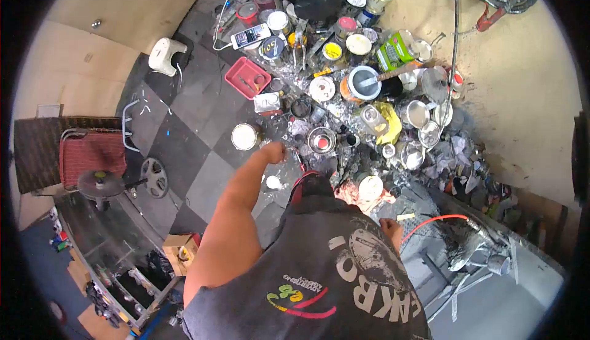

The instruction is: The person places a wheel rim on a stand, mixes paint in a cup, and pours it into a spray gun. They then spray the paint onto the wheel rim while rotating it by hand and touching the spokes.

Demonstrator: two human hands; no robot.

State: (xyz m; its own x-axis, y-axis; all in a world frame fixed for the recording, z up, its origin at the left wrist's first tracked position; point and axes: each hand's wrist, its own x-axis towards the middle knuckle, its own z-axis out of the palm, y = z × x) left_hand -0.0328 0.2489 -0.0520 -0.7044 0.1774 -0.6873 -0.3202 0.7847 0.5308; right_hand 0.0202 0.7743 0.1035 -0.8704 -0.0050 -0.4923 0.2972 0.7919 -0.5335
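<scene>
My left hand reaches forward over the dark floor, its fingers curled closed. Whatever they hold, if anything, is too small to tell. Just left of it stands a round tin with a white top. A small white round thing lies below the hand. To its right is a metal can with a red centre. My right hand shows partly past my shirt, its fingers bent together and their contents hidden. Beside it lie a small cream-coloured block and a white-topped tub on a pink cloth.
Paint cans crowd the floor ahead, among them an orange-sided can with a brush across it. A red tray and a phone lie farther off. An orange hose curves rightwards. At left are a white stool and a red chair.
</scene>
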